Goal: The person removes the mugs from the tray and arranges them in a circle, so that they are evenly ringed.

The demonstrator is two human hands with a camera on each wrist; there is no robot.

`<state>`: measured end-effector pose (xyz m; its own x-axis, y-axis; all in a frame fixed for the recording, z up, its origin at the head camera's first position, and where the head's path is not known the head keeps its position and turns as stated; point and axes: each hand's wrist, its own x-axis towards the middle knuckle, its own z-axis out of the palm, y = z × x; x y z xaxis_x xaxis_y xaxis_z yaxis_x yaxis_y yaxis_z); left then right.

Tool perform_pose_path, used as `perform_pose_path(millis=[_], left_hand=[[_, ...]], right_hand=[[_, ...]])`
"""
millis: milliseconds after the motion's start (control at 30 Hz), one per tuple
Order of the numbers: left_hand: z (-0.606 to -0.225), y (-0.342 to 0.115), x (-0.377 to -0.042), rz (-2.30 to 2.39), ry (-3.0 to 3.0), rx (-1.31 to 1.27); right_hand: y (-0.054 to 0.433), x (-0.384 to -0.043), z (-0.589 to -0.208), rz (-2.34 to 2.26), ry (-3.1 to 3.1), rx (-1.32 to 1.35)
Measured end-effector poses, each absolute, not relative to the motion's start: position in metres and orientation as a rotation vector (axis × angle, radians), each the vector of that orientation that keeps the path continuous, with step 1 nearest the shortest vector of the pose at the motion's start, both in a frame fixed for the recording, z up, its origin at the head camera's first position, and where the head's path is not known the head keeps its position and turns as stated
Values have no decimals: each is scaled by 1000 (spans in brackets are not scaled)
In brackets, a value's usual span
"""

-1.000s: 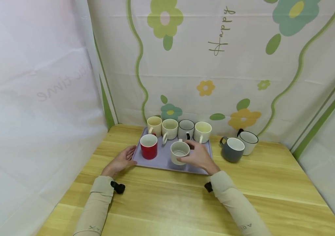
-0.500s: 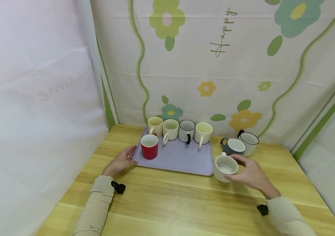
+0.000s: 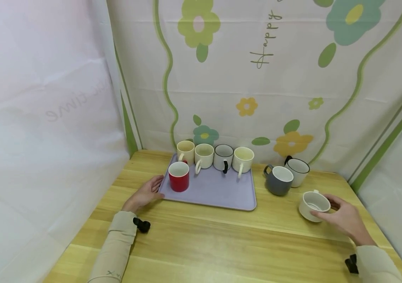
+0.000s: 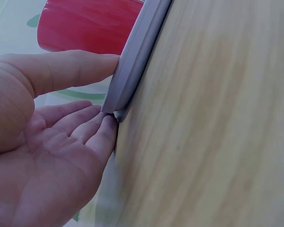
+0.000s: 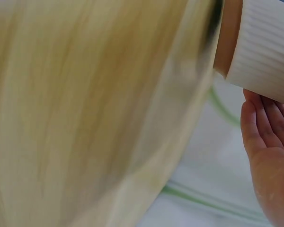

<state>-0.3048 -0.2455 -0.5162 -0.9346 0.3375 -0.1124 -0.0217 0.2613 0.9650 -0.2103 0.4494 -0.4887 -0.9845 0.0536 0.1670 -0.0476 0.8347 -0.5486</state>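
Observation:
My right hand (image 3: 347, 218) grips a whitish mug (image 3: 308, 214) at the right side of the table, thumb on its near side. In the right wrist view this mug (image 5: 267, 52) shows ribbed walls and a brownish base band, with the fingers (image 5: 270, 123) along its side. My left hand (image 3: 145, 194) is at the near left corner of the lilac tray (image 3: 215, 192). In the left wrist view, its thumb touches the tray rim (image 4: 132, 61) and its fingertips meet the corner. A red mug (image 3: 179, 181) stands upright on the tray close to that hand.
Along the tray's back stand a tan mug (image 3: 185, 151), a cream mug (image 3: 204, 155), a black-rimmed white mug (image 3: 223, 160) and a pale yellow mug (image 3: 243, 160). A dark grey mug (image 3: 279, 184) and another black-rimmed mug (image 3: 299, 175) stand right of the tray. Printed cloth (image 3: 218, 78) hangs behind.
My right hand has carried the whitish mug off the tray's front and rightwards, past the dark grey mug. My left hand stays at the tray corner, and the red mug has not moved.

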Motion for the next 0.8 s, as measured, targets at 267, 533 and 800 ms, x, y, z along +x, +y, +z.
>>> perform_pose_path(millis=[267,533,800], left_hand=[[-519,-245,-305,1726,2237,285],[-519,-246,-305,1733,2242,298],[-519,-246,-304,1758,2212,323]], right_hand=[[477,-228,-501,913,-2820,-141],[491,-251,-501,924,-2839,-179],[493,-278,-493,921,-2889,-220]])
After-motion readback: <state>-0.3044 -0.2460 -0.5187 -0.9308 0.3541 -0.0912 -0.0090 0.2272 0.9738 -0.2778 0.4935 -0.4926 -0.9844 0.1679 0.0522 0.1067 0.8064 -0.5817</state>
